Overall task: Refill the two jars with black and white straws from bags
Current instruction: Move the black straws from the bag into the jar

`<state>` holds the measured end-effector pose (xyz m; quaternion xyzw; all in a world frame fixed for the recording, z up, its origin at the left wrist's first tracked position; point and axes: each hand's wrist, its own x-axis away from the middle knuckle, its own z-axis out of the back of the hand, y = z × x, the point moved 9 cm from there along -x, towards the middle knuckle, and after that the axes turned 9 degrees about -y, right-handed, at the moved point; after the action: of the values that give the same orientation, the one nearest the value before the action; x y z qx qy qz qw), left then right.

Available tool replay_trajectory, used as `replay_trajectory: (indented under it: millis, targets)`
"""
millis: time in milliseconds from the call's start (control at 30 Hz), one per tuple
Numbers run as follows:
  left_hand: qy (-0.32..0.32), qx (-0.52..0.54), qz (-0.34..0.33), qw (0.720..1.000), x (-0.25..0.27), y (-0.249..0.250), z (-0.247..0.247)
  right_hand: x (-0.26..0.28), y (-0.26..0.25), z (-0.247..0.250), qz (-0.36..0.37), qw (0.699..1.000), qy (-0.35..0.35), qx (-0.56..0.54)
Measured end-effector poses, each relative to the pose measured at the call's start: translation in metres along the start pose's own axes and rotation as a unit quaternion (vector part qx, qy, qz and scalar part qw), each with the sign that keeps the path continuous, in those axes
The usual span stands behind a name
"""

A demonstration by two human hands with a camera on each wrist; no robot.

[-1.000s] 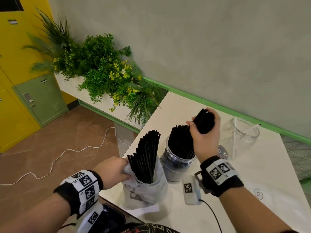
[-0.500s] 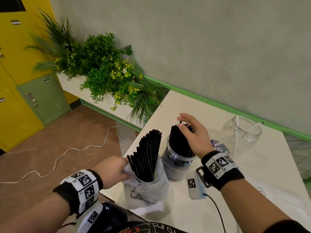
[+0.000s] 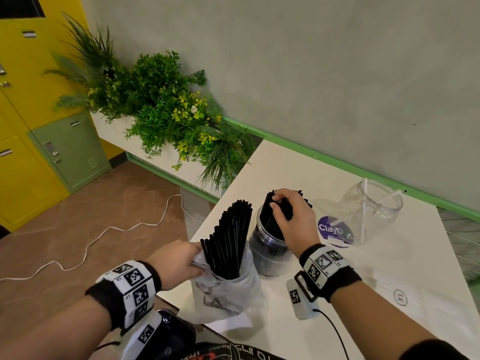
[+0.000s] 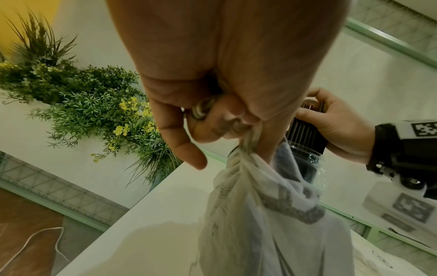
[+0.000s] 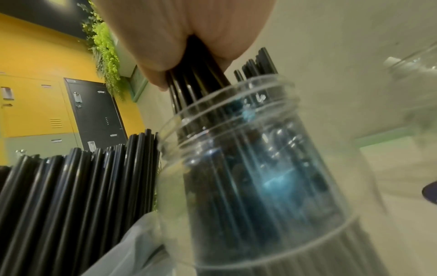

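A thin white plastic bag (image 3: 226,289) stands at the table's near left edge with a fan of black straws (image 3: 228,242) sticking out. My left hand (image 3: 179,263) pinches the bag's rim (image 4: 250,142) on its left side. Just right of it stands a clear jar (image 3: 267,255) packed with black straws (image 3: 270,211). My right hand (image 3: 291,219) is curled over their tops and grips a bundle (image 5: 196,80) above the jar's mouth (image 5: 227,104). A second clear jar (image 3: 368,211) at the far right holds two white straws (image 3: 363,203).
A purple round label (image 3: 335,231) shows between the two jars. A clear flat bag marked XL (image 3: 401,298) lies on the white table (image 3: 285,172) at the right. A planter of greenery (image 3: 166,113) borders the table's far left corner. A white cable (image 3: 104,232) runs over the floor.
My right hand came down with its bundle of black straws into the left jar, loosened briefly, and now grips the straw tops again. My left hand kept holding the bag.
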<state>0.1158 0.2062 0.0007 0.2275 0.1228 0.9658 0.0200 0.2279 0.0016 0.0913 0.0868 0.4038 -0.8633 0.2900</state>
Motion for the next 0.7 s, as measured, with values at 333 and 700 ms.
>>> replay_trajectory:
  millis: [333,700]
  targets:
    - [0.003,0.009,-0.008,1.000,0.003,0.001,0.001,0.015,0.017,0.006,0.027,0.992,-0.099,0.072]
    - [0.020,0.010,-0.019,1.000,0.004,0.003,0.004,0.004,0.017,0.015,0.043,0.985,-0.087,0.142]
